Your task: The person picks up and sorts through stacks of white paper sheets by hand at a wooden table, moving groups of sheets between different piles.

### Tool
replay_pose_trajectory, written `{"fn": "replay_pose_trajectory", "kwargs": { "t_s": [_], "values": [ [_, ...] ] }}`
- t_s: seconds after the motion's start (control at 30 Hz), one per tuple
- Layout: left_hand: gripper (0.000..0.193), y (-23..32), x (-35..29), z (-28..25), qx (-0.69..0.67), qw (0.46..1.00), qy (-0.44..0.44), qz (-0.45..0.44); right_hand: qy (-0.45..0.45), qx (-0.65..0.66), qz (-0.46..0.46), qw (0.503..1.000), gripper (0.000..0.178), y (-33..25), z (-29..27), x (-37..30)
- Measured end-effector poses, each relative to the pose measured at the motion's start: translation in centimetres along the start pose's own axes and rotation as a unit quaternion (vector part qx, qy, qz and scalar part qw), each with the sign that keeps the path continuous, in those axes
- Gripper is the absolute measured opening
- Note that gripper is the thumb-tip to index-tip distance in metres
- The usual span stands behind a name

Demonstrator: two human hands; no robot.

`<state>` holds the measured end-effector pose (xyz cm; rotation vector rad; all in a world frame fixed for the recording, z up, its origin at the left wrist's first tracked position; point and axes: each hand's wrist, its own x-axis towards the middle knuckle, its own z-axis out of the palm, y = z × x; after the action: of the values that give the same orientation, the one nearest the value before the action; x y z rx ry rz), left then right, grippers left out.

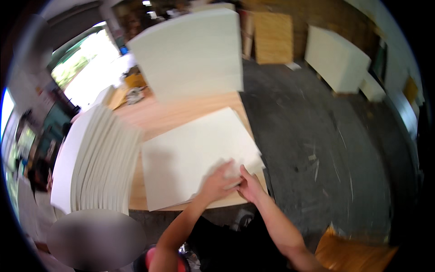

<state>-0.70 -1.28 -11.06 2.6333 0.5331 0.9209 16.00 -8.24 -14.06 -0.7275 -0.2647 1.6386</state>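
Observation:
A small stack of white sheets or thin boards (195,154) lies slanted on the wooden tabletop (181,111) in front of me. Over its near right part is my left hand (219,182), its fingers spread and a little blurred; whether it touches the top sheet I cannot tell. Close beside it, at the stack's near right corner, my right hand (249,185) has its thumb raised apart from the fingers. The two hands almost meet or touch, and some right fingertips are partly hidden. Nothing shows in either hand.
A tall row of white boards (102,158) stands on the left. Behind the stack rises a large white block of boards (190,56). Across the grey floor (308,149), littered with scraps, are another white stack (337,59) and a plywood panel (273,38). Brown material (353,254) lies at lower right.

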Motion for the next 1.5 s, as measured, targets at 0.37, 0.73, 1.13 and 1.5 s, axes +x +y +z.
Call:
{"fn": "replay_pose_trajectory", "kwargs": {
  "t_s": [0.37, 0.73, 1.13, 1.5],
  "values": [
    [0.033, 3.0, -7.4, -4.6, 0.105, 0.960, 0.194, -0.175, 0.087, -0.035, -0.036, 0.995, 0.049, -0.7, -4.6, 0.1],
    [0.054, 9.8, -20.6, -9.3, -0.556, 0.594, 0.165, -0.557, 0.191, -0.223, -0.049, 0.955, 0.055, -9.7, -12.3, -8.5],
    [0.030, 14.9, -16.8, -30.5, -0.126, 0.867, 0.290, -0.385, -0.091, -0.121, -0.095, 0.984, 0.050, -5.9, 8.7, 5.8],
    [0.032, 5.1, -26.7, -50.9, -0.177, 0.700, 0.589, -0.363, -0.377, -0.193, 0.038, 0.905, 0.029, 2.4, 54.3, 31.3]
  ]
}}
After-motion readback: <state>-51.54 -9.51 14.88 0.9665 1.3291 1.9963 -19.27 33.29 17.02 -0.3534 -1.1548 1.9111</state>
